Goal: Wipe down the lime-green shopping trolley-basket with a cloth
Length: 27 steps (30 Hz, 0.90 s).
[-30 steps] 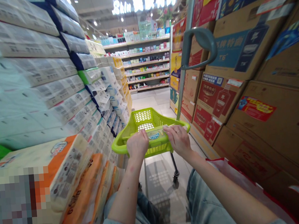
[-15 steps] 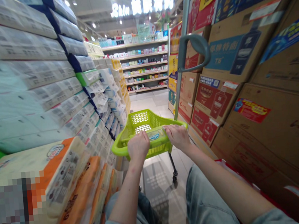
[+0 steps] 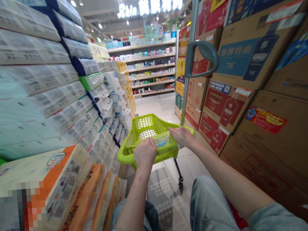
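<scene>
Ahead of me stands a lime-green plastic shopping cart (image 3: pixel 154 122) with a lattice basket and a caster wheel on a dark leg. I see nothing in the part of its basket that shows. My left hand (image 3: pixel 145 151) is closed around the cart's near handle bar, left of a clear label with a blue oval on it. To the right of that label, my right hand (image 3: pixel 181 136) grips the same bar. Both forearms reach forward over my knees. A grey pole with a looped grey handle (image 3: pixel 202 57) rises just beyond the cart's right side.
Stacked tissue packs (image 3: pixel 41 78) wall the left side, with orange-and-cream packs (image 3: pixel 75 168) near my left arm. Cardboard cartons (image 3: pixel 235 59) rise close on the right. Pale floor tiles (image 3: pixel 155 103) run to shelves of small goods (image 3: pixel 152 64) under a lit sign.
The stacks and cartons at the sides have shifted slightly in view, and the scene sits a little farther right. Both hands stay on the cart's bar.
</scene>
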{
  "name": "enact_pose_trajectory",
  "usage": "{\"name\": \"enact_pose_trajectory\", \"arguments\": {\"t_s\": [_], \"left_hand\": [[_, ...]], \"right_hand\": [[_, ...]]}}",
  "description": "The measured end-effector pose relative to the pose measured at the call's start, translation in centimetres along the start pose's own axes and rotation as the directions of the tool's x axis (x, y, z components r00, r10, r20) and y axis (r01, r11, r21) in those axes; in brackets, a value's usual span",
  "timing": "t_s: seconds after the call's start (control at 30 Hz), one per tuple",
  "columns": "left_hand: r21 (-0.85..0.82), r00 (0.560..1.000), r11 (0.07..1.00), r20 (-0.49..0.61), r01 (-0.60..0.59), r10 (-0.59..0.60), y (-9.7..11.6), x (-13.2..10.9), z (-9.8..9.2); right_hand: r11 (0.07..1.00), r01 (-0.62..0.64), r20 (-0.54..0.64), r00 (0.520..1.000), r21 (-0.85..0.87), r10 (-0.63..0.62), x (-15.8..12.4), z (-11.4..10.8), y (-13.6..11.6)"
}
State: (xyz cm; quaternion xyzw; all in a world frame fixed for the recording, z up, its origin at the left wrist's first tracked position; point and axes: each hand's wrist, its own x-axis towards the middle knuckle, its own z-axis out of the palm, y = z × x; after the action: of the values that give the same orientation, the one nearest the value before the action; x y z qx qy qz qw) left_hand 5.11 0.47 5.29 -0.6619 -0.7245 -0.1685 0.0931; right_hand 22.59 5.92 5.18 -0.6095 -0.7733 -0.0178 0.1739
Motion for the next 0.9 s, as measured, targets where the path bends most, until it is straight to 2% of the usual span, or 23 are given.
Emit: {"name": "enact_pose_trajectory", "arguments": {"t_s": [0.2,0.27,0.33,0.43,0.5,0.6,0.77,0.9], "left_hand": [[0.0,1.0,1.0,0.004,0.004,-0.004,0.6,0.6,0.5],[0.007,1.0,1.0,0.008,0.008,-0.008,0.8,0.9,0.6],[0.015,1.0,1.0,0.011,0.016,-0.016,0.9,1.1,0.7],[0.022,1.0,1.0,0.003,0.018,-0.018,0.8,1.5,0.8],[0.023,1.0,1.0,-0.011,0.012,-0.012,0.7,1.7,0.9],[0.027,1.0,1.0,-0.024,0.006,-0.005,0.5,2.0,1.0],[0.022,1.0,1.0,-0.029,-0.007,0.008,0.5,2.4,1.3],[0.026,0.999,1.0,-0.041,-0.017,0.018,0.8,2.4,1.4]], "right_hand": [[0.998,-0.047,-0.116,0.992,0.046,0.052,0.2,0.6,0.6],[0.997,-0.039,-0.198,0.979,0.071,0.052,0.1,1.1,0.8],[0.994,0.019,-0.327,0.945,0.108,0.017,-0.4,2.0,1.0],[0.974,0.161,-0.52,0.852,0.159,-0.056,-1.6,3.7,1.3],[0.954,0.241,-0.594,0.799,0.177,-0.091,-2.7,4.8,1.4],[0.941,0.304,-0.634,0.76,0.15,-0.144,-4.1,6.0,1.3],[0.96,0.27,-0.62,0.767,0.075,-0.167,-4.6,6.0,1.1],[0.98,0.193,-0.543,0.828,0.039,-0.141,-3.5,4.1,0.5]]}}
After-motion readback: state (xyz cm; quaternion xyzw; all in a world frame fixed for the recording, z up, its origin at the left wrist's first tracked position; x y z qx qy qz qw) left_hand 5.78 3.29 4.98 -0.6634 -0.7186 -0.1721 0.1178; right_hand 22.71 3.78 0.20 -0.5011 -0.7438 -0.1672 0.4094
